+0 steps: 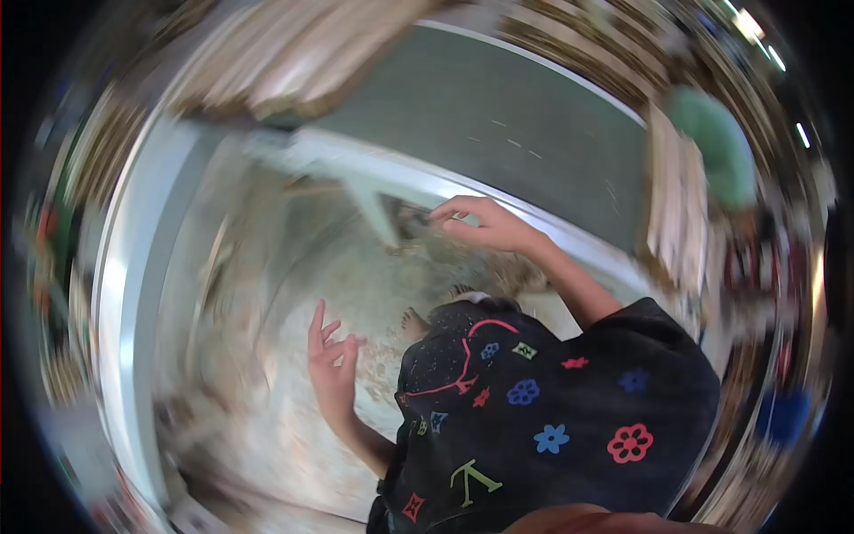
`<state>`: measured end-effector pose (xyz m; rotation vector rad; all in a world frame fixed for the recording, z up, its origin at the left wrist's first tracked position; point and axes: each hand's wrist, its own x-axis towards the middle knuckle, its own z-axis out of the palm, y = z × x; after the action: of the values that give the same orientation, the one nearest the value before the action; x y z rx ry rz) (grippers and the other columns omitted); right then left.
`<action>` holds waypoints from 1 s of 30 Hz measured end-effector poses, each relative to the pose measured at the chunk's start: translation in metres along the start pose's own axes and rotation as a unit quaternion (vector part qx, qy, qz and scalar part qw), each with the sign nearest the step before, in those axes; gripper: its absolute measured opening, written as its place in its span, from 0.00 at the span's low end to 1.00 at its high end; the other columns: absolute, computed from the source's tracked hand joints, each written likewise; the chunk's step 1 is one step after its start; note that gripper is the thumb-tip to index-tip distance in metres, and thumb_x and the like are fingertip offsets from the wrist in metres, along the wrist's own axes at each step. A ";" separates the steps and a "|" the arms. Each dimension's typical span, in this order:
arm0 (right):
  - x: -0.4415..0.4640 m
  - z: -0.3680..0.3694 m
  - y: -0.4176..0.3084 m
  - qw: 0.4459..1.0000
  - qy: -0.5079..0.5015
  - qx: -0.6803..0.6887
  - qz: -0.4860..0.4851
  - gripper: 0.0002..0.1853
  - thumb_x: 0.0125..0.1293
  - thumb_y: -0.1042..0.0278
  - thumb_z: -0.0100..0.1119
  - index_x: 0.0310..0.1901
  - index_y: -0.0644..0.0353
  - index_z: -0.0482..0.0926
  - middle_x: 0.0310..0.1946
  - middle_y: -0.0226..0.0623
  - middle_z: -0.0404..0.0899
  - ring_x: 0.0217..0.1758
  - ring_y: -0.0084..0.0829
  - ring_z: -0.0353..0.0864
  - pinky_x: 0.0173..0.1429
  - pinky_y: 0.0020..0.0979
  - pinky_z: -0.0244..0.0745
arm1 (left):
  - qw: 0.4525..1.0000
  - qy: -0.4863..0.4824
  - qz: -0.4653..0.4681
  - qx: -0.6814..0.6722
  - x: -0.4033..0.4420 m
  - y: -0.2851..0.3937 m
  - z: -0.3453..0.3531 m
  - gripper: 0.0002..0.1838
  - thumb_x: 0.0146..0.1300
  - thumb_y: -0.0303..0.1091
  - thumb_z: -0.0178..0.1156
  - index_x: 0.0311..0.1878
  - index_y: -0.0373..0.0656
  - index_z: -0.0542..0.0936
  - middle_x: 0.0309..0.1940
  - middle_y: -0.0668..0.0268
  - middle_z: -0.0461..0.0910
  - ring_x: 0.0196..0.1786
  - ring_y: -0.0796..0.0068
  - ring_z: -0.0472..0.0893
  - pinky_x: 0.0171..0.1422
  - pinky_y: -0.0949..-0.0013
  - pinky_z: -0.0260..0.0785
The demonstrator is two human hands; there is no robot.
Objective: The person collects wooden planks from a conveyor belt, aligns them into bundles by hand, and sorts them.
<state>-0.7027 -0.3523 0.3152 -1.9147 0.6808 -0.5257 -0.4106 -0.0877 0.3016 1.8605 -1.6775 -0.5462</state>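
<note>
My left hand (333,363) hangs in the air over the dusty floor. Its index finger points out, the other fingers are loosely bent and apart, and nothing shows in it. Higher in the view, my right hand (485,224) is near the pale edge (391,164) of a dark grey-green worktop (498,116). The fingers of that hand are slightly curled, with a gap to the thumb, and I see nothing held there. Whether it touches the edge I cannot tell.
Stacked wooden boards (302,58) lie on the worktop's left end, with another stack (678,200) at its right end. A long pale frame or rail (133,267) runs along the left. A person in green (712,147) is beyond the right stack. Motion blurs the surroundings.
</note>
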 end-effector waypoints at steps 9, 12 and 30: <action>-0.218 -0.038 0.007 0.688 0.528 -0.428 0.254 0.26 0.65 0.53 0.63 0.59 0.61 0.76 0.57 0.48 0.77 0.64 0.51 0.72 0.69 0.49 0.63 | 0.917 -0.373 0.098 -0.100 0.114 0.044 0.062 0.40 0.63 0.42 0.66 0.76 0.41 0.63 0.70 0.46 0.68 0.70 0.46 0.69 0.73 0.55 0.61; -0.259 -0.048 0.027 0.501 0.639 -0.452 0.368 0.47 0.58 0.42 0.69 0.71 0.61 0.61 0.68 0.57 0.62 0.70 0.58 0.62 0.70 0.55 0.59 | 0.911 -0.390 0.133 -0.009 0.130 0.070 0.074 0.40 0.64 0.47 0.65 0.75 0.40 0.63 0.67 0.45 0.71 0.70 0.47 0.70 0.73 0.55 0.61; -0.232 -0.088 0.041 0.477 0.748 -0.292 0.356 0.51 0.41 0.53 0.81 0.68 0.49 0.61 0.56 0.44 0.57 0.61 0.49 0.58 0.67 0.53 0.56 | 0.842 -0.490 0.219 0.060 0.172 0.191 0.147 0.38 0.67 0.52 0.62 0.73 0.41 0.65 0.66 0.44 0.72 0.70 0.45 0.70 0.73 0.55 0.62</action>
<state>-0.9399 -0.2716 0.2994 -0.8918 2.9171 -1.4911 -0.6273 -0.2886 0.3282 1.1968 -2.7267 -1.3519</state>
